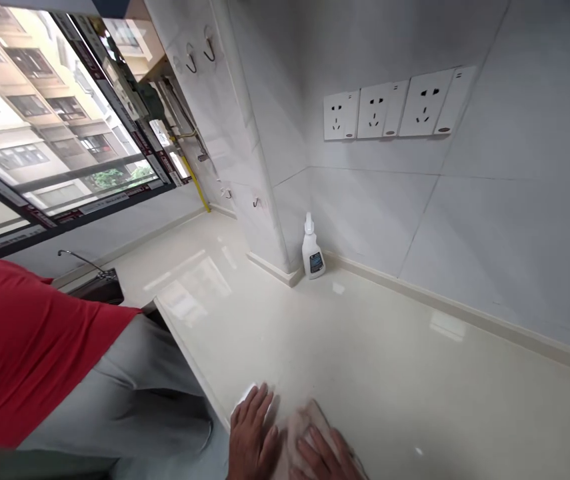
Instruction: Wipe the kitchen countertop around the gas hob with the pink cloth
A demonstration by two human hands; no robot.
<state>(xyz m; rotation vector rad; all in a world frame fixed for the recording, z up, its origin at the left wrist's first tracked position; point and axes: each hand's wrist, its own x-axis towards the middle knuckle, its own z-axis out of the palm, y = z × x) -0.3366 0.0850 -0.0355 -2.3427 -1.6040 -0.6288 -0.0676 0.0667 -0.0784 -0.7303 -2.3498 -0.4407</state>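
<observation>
My left hand (251, 432) lies flat on the glossy cream countertop (365, 360), close to its front edge, with the fingers stretched out. A small white patch shows at its fingertips; I cannot make out what it is. My right hand (325, 455) rests beside it with its fingers flat on a pale pinkish cloth (301, 421) spread on the counter. Neither hand grips anything. Both wrists are cut off by the bottom of the picture.
A white spray bottle (312, 250) stands in the corner against the tiled wall. Three white wall sockets (395, 107) sit above it. Left of the counter edge are a red shirt (25, 340) and grey trousers (135, 387), a dark faucet (89, 270) and a large window (39, 133).
</observation>
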